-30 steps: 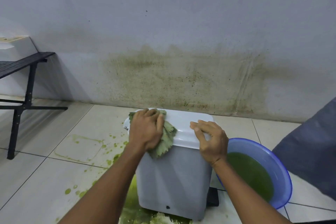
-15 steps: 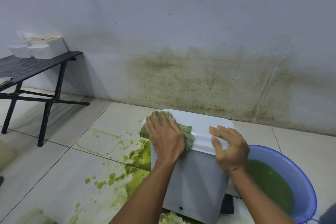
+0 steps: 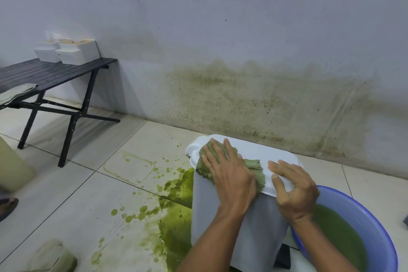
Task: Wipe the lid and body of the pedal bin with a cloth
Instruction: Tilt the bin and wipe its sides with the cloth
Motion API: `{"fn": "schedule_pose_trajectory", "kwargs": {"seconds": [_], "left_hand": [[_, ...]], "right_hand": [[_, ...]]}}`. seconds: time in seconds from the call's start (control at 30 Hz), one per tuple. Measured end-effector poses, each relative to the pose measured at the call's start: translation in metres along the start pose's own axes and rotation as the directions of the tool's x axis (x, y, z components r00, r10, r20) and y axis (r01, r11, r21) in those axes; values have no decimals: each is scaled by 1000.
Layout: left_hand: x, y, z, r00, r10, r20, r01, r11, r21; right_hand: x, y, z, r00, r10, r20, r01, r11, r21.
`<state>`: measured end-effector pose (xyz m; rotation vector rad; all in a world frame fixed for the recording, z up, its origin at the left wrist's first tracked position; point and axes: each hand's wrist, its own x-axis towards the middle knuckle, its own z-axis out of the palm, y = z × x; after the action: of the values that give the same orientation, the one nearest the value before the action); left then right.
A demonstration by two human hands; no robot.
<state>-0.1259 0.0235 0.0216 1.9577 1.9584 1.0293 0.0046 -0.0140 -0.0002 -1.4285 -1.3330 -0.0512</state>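
Observation:
A pedal bin stands on the tiled floor with a white lid [image 3: 260, 152] and a grey body [image 3: 260, 227]. A wet green cloth [image 3: 258, 172] lies bunched on the near left part of the lid. My left hand [image 3: 229, 172] lies flat on the cloth with fingers spread, pressing it onto the lid. At the lid's near right edge, my right hand [image 3: 293, 190] holds on with fingers on top and thumb curled under the rim. The black pedal [image 3: 283, 256] shows at the bin's foot.
A blue basin [image 3: 379, 234] of green water sits right of the bin, touching it. Green liquid [image 3: 174, 212] is spilled on the floor to the left. A black folding table [image 3: 50, 75] with white boxes stands far left against the stained wall. A sandalled foot [image 3: 6, 205] shows at the left edge.
My left hand has slid the cloth along the lid toward its far left corner, fingers now spread flat. The view has shifted left. My right hand stays on the lid's edge.

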Motion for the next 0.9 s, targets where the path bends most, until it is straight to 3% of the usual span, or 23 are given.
{"fn": "schedule_pose_trajectory", "kwargs": {"seconds": [0.2, 0.3, 0.4, 0.47, 0.53, 0.6, 0.73, 0.9], "left_hand": [[59, -45, -27, 991, -94, 97, 84, 991, 106], [45, -49, -33, 983, 121, 140, -150, 964, 221], [43, -33, -38, 832, 426, 355, -498, 856, 141], [73, -25, -38, 721, 427, 546, -529, 848, 36], [98, -24, -36, 645, 332, 688, -500, 865, 51], [107, -33, -29, 654, 268, 707, -497, 858, 134], [101, -45, -30, 758, 239, 607, -446, 869, 214], [86, -56, -39, 829, 198, 523, -348, 915, 205]], "right_hand": [[-2, -3, 0, 1000, -4, 3, 4, 1000, -10], [-7, -6, 0, 999, -16, -30, 15, 999, -32], [-17, -10, -2, 999, -28, -25, 27, 999, -37], [-20, -18, -5, 1000, -6, -10, 5, 999, -51], [-22, -33, -8, 1000, 24, 10, -22, 992, -127], [-25, -54, -6, 997, 22, 69, -8, 979, -205], [-34, -56, 3, 973, -75, 217, 150, 924, -353], [6, 10, 5, 935, -246, 254, 315, 906, -282]]}}
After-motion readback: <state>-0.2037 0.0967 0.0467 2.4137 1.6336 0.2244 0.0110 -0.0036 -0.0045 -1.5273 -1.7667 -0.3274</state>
